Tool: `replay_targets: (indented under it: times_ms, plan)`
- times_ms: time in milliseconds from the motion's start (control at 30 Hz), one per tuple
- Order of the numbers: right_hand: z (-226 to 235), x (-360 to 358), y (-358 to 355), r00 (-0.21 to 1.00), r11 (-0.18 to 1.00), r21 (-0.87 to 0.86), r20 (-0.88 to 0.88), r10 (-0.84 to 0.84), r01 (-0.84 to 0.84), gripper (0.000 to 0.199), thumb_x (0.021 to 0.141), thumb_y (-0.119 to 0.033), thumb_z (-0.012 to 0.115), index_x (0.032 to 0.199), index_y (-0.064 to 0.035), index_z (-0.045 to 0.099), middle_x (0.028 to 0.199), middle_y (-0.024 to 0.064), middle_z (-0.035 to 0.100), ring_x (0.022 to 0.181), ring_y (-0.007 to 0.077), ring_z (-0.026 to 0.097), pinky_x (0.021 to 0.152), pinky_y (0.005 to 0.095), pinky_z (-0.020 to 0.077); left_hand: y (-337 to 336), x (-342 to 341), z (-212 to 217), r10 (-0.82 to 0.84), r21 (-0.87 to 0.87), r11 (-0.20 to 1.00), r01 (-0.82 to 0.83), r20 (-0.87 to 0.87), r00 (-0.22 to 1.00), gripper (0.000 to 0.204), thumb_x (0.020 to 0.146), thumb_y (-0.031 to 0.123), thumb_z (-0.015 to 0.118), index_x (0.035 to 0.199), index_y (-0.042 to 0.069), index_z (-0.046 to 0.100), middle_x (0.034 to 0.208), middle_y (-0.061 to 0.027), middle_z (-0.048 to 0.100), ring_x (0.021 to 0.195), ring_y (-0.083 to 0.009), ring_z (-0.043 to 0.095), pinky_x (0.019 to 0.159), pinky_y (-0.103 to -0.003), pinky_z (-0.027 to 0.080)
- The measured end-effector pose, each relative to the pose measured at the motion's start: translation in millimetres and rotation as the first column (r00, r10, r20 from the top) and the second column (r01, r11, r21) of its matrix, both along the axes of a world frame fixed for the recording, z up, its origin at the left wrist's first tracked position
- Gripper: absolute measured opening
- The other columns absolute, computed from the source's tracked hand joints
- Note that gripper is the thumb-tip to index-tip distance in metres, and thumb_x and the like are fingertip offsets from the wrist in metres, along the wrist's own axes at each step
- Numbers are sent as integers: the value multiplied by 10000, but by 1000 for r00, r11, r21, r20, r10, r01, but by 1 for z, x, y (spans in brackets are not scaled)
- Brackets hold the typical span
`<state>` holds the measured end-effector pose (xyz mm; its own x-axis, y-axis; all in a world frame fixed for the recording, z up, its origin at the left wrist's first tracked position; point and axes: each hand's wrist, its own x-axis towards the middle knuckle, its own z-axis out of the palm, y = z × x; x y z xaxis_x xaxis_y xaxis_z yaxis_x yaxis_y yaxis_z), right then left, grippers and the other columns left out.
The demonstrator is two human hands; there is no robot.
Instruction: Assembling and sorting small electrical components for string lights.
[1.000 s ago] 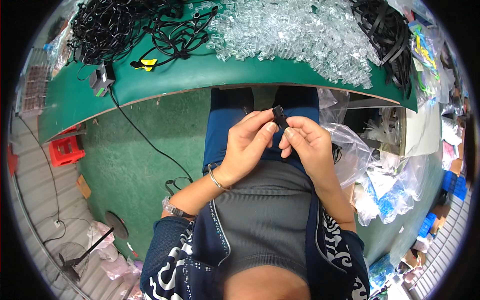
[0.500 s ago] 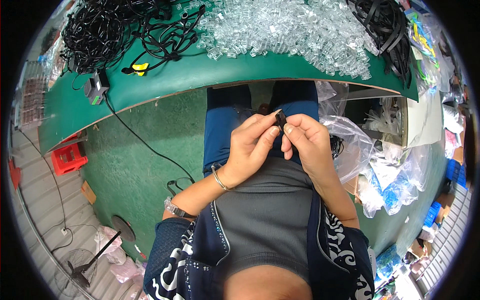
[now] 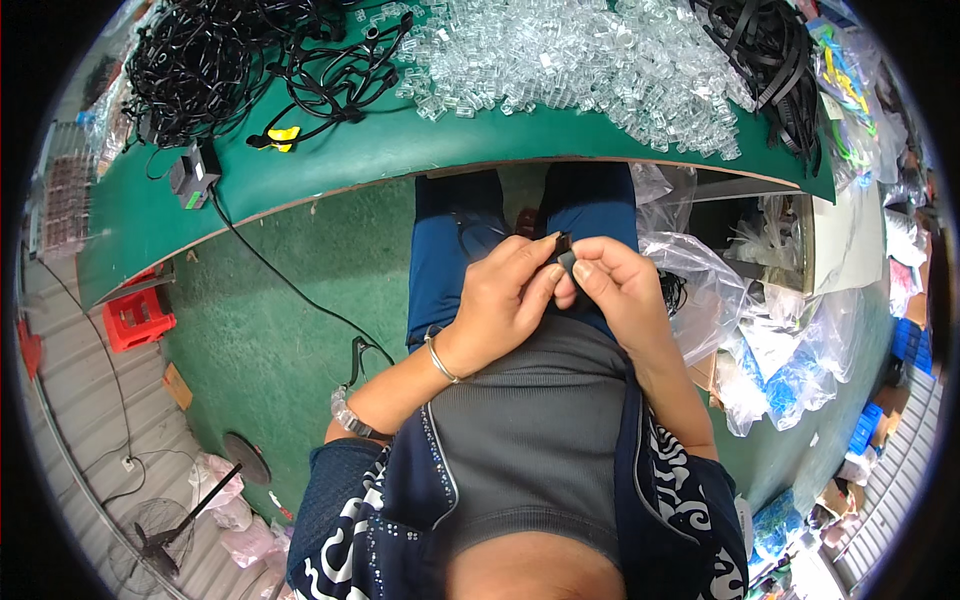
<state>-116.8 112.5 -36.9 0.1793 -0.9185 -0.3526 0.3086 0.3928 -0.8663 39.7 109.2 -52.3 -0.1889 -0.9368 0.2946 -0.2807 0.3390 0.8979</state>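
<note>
My left hand point(image 3: 503, 292) and my right hand point(image 3: 622, 288) meet above my lap, just off the table's near edge. Between their fingertips is a small black piece point(image 3: 566, 257), pinched from both sides. Fingers cover much of it, so its exact kind is unclear. A thin dark cord point(image 3: 463, 228) runs over my lap beside the left hand; whether it joins the piece cannot be made out. On the left wrist are a bangle and a watch.
Clear plastic pieces point(image 3: 570, 60) are heaped on the green table point(image 3: 400, 150). Tangled black cables point(image 3: 195, 65) lie to their left, black straps point(image 3: 770, 65) to their right. A black box point(image 3: 193, 176) trails a cable off the edge. Plastic bags point(image 3: 700, 290) hang at right; a red stool point(image 3: 138, 318) stands left.
Both hands have dropped slightly, and the black piece between them has turned. More of the dark cord shows over my lap. A cable loop by my left forearm has shifted.
</note>
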Motion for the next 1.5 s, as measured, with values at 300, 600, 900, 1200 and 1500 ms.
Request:
replay_targets:
  times_ms: [300, 600, 900, 1200, 1500]
  plan:
    - [7, -37, -13, 897, 897, 20, 46, 440, -441, 153, 871, -109, 541, 918, 22, 605, 761, 68, 616, 624, 96, 591, 566, 192, 471, -10, 25, 15, -417, 155, 891, 426, -91, 904, 141, 781, 52, 597, 887, -39, 615, 718, -118, 574, 622, -215, 552, 549, -290, 426]
    - [22, -32, -27, 664, 686, -567, -730, -163, -456, 88, 659, 52, 582, 696, -17, 540, 599, 71, 512, 488, 133, 519, 455, 253, 400, -14, 14, 11, -471, 217, 836, 504, -188, 862, 126, 820, 67, 567, 887, -30, 612, 743, -111, 581, 679, -191, 550, 604, -291, 422]
    - [-16, -31, -10, 989, 984, -116, 36, 144, -138, 253, 896, -205, 507, 997, 17, 578, 828, 73, 579, 689, 110, 538, 641, 233, 436, -24, 8, 20, -425, 298, 833, 467, -196, 884, 160, 854, 110, 538, 885, -35, 598, 759, -98, 578, 697, -177, 541, 624, -287, 425]
    - [18, -87, -38, 658, 778, 63, 494, -569, 625, 227, 952, -256, 385, 931, -50, 478, 799, 57, 520, 583, 116, 472, 537, 255, 422, -24, 6, 39, -605, 300, 668, 681, -314, 732, 193, 864, 147, 544, 836, -40, 585, 715, -102, 574, 674, -187, 553, 621, -292, 426]
    - [5, -37, -15, 929, 974, -212, -371, -5, -80, 146, 893, -135, 509, 984, -22, 518, 744, 92, 597, 532, 130, 544, 477, 247, 405, -37, -13, 29, -542, 316, 781, 539, -85, 836, 180, 879, 133, 518, 872, -36, 580, 726, -69, 544, 677, -148, 499, 616, -265, 406]
